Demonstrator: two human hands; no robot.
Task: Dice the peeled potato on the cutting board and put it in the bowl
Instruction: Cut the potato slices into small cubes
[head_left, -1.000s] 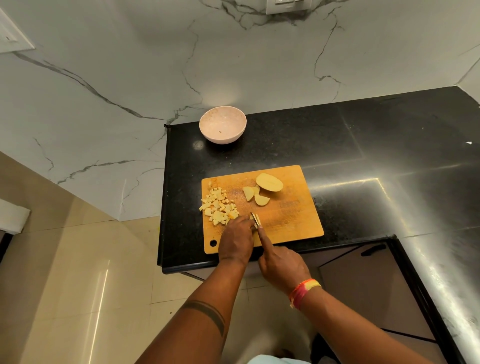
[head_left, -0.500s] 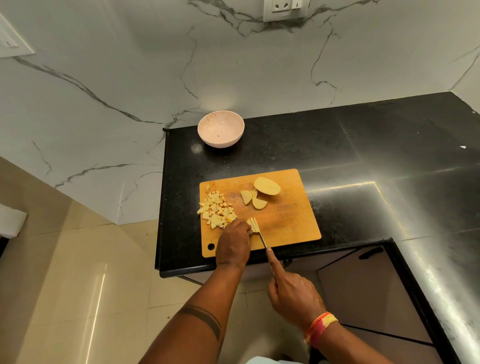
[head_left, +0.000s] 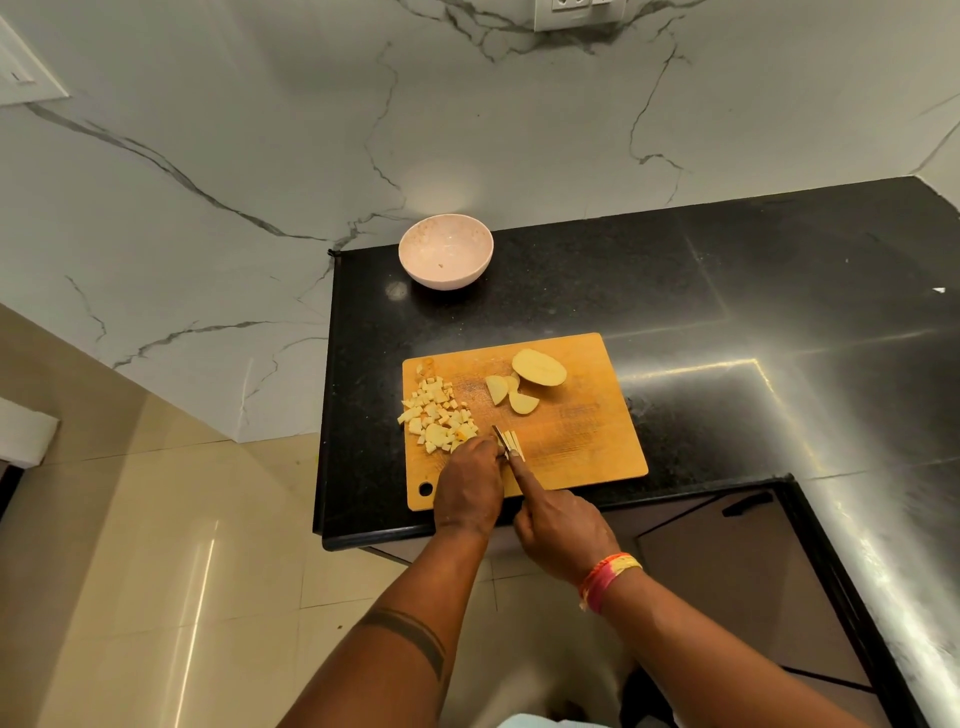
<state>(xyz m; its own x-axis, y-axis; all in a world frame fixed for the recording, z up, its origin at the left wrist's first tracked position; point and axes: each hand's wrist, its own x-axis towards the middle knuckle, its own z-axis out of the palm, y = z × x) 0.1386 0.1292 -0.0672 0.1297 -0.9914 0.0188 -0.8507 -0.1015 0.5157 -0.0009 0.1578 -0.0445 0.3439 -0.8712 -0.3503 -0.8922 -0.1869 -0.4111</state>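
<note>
Potato: pale yellow peeled potato, all of it on the orange wooden cutting board (head_left: 582, 431), in a few states right now
Strips: thin potato strips (head_left: 513, 443) near the front edge of the board, pinned under my left fingertips, the blade sitting right on them
Diced bits: heap of small potato cubes (head_left: 435, 415) on the left side of the board, touching my left hand's knuckles on the near side
Uncut pieces: one big potato half (head_left: 539, 367) toward the back of the board, plus a couple of flat half-round potato slices (head_left: 511, 395) just in front of it, overlapping each other
Left hand (head_left: 470, 491): curled down over the strips, fingertips pressing them onto the board
Right hand (head_left: 563, 530): wrapped around the knife handle, index finger stretched out along the top of the blade; orange and pink thread band on that wrist
Knife (head_left: 501, 439): small, thin blade, tip pointing away from me, between my two hands; handle is buried in my fist so can't say much about it
Bowl: round pale pink bowl (head_left: 445, 250) at the back left corner of the black speckled stone counter (head_left: 727, 291), well apart from the board, no potato in it, just a tiny speck
Board: sits near the front edge of the counter, hanging hole at its near left corner
</note>
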